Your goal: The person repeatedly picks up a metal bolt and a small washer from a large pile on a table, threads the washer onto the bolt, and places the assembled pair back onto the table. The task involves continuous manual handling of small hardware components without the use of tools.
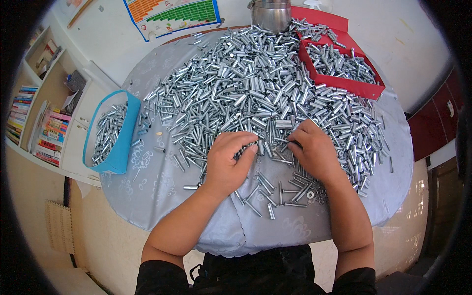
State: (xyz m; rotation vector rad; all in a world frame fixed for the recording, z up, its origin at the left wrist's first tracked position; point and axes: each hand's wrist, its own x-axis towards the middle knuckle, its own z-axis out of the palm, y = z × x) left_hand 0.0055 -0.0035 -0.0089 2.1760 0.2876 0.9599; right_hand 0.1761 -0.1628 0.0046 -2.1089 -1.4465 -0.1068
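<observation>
At the near edge of a big pile of silvery metal sleeves and bolts [246,88], both my hands are at work, a short gap apart. My left hand [227,160] is closed, with thumb and index finger pinching a small metal sleeve [255,143] whose round open end shows. Opposite it, my right hand [315,151] has its fingers curled together around a thin bolt [282,140] that points left; its other end is hidden by the fingers. Between my forearms lie several loose bolts [294,204], a short sleeve [271,211] and some washers [310,194].
A blue fabric bin [129,132] of metal parts stands at the table's left. At the back right is a red box [339,87] filled with similar parts, beside a steel pot [272,17]. A patterned grey cloth [162,196] covers the round table. A bookshelf [73,108] stands far left.
</observation>
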